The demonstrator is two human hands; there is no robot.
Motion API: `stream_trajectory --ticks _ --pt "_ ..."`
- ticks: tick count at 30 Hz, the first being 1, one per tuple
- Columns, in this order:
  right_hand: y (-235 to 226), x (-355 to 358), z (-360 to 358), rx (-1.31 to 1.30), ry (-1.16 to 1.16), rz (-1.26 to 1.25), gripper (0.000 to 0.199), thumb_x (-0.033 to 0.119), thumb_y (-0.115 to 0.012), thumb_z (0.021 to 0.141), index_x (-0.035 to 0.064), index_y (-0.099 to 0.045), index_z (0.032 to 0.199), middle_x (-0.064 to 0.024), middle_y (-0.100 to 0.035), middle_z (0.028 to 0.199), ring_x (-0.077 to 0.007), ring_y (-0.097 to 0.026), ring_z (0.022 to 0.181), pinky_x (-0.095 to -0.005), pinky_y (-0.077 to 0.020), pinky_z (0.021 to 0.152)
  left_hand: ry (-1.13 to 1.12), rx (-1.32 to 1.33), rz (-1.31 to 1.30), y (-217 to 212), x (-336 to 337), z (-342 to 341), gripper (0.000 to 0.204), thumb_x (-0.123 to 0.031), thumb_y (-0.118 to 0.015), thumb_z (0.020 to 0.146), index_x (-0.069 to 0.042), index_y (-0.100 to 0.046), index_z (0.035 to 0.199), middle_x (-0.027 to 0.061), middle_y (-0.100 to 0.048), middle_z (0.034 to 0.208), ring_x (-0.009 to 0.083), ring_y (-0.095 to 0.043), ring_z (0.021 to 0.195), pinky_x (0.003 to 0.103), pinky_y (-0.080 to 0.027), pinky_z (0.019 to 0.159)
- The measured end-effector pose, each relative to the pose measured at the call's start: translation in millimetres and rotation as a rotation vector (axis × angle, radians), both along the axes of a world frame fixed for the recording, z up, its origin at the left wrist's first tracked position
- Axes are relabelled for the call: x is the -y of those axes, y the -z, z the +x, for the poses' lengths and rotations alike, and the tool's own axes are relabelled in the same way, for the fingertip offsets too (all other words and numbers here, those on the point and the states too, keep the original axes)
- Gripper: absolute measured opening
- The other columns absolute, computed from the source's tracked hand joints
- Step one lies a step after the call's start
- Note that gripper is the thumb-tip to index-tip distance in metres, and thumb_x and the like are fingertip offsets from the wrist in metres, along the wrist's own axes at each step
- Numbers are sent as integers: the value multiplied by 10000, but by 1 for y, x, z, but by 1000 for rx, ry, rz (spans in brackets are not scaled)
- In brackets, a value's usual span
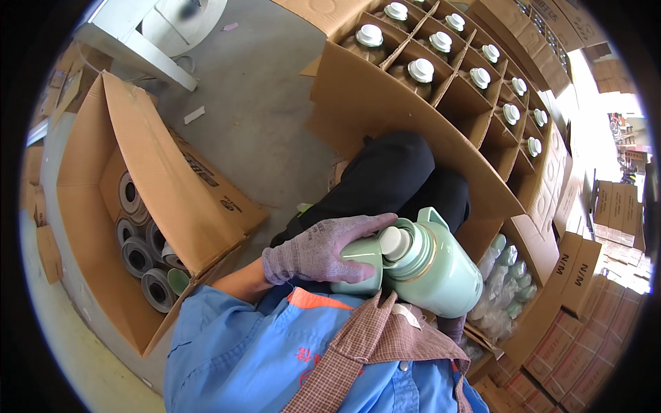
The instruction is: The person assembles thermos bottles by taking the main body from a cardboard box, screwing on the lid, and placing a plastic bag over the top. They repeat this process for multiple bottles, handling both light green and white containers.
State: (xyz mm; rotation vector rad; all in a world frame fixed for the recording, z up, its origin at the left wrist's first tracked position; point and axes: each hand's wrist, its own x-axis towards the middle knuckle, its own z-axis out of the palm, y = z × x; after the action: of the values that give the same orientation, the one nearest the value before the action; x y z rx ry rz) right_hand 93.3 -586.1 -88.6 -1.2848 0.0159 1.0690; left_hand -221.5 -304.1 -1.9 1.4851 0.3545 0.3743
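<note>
1. Head view: the left grip (327, 249), in a grey glove, is grasping the pale green cup (365, 265)
2. The pale green bottle (447, 279) is tilted, just beside this cup, near the dark trousers (385, 172), and its white stopper (394, 243) is showing
3. The right grip (452, 326) is mostly hidden below the bottle, so its state cannot be seen
4. Ahead stands a divided carton (385, 103) with white-capped bottles (369, 36)

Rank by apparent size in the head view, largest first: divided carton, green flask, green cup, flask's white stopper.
1. Divided carton
2. Green flask
3. Green cup, partly covered by left hand
4. White stopper
</note>
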Motion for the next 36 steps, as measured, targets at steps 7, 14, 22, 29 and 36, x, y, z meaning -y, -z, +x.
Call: stream_trajectory --ticks 7,14,22,29,36 --pt "20 -24 7 47 -90 -96 518 166 -592 905 11 -436 1374 -124 -563 1281 -225 -586 1130 -386 -519 936 45 -21 -14 -19 -3 4 872 -261 -730 696 -12 -371 1451 194 -553 1329 300 -526 1256 399 -404 1050" --pt "56 -61 5 61 -168 -190 517 165 -596 904 10 -440 1371 -123 -567 1277 -222 -590 1123 -381 -523 928 9 35 -109 1 -14 -17 822 -343 -755 764 -16 -407 1433 141 -472 1425 246 -440 1322 360 -341 1097" --pt "59 -61 6 97 -215 -200 516 165 -601 902 8 -444 1368 -123 -572 1272 -219 -595 1115 -377 -528 919 -341 -152 250 29 16 -9 407 -250 -719 808 -61 -595 1147 101 -584 1124 236 -565 1101 352 -438 972" --pt "56 -5 -8 107 -139 -149 514 164 -604 901 7 -448 1365 -122 -576 1267 -216 -599 1109 -373 -532 911 -282 111 -459 29 1 0 458 -276 -702 884 -7 -564 1228 80 -600 1183 165 -566 1120 330 -452 994" --pt "36 53 -18 781 -407 -253 513 164 -608 900 6 -451 1362 -122 -581 1263 -213 -604 1102 -368 -536 903 -307 -50 -285 23 27 31 186 -124 -587 938 19 -652 1038 75 -660 1051 119 -592 984 263 -456 900"
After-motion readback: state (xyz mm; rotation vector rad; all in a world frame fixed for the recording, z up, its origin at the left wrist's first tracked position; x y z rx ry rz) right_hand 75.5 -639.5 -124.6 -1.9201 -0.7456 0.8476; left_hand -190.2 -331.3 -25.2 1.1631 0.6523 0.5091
